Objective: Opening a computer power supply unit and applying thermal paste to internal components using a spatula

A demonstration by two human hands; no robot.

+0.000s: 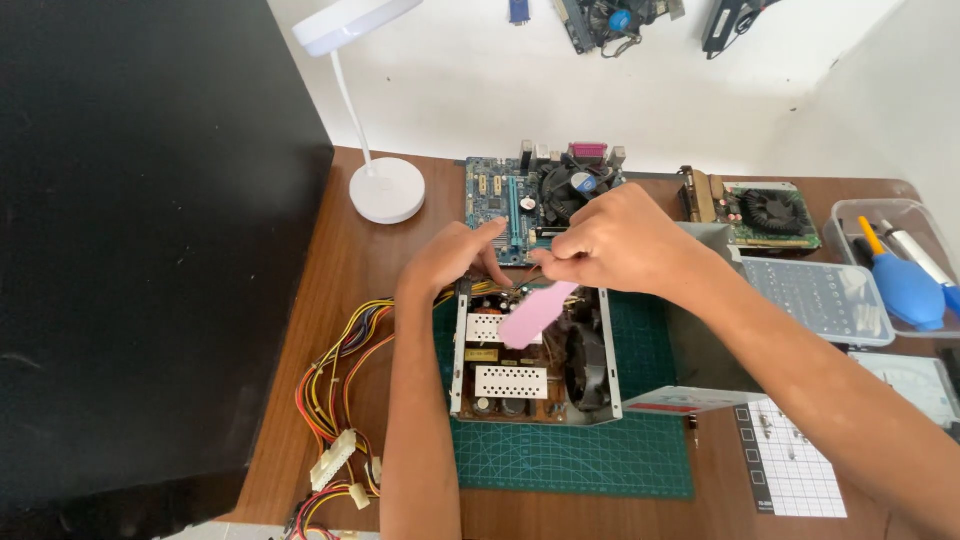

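**Pink strip held over opened power supply**

Pink plastic strip (537, 313), flat and narrow, pinched at its top end by the right hand (615, 240), fingers closed on it; hung slanting down over the opened power supply (532, 350), evidently kept clear of the parts beneath. Left hand (452, 255) set at the unit's rear left corner, fingers curled down where the wire bundle (335, 375) leaves the case; whether gripping or merely resting, could not be told. Supply found lidless on the green cutting mat (600, 455), fan (588, 365) and heat sinks exposed, likely placed there to protect the wooden desk (350, 250). Yellow, red and black wires trailed off to the left, connectors lying loose near the desk edge. Noted behind the hands: a blue motherboard (505, 200) with cooler; to the right, a graphics card (765, 212), a clear screw box (825, 298), and a blue air blower (908, 288) in a tray. White desk lamp (385, 188) stood at rear left
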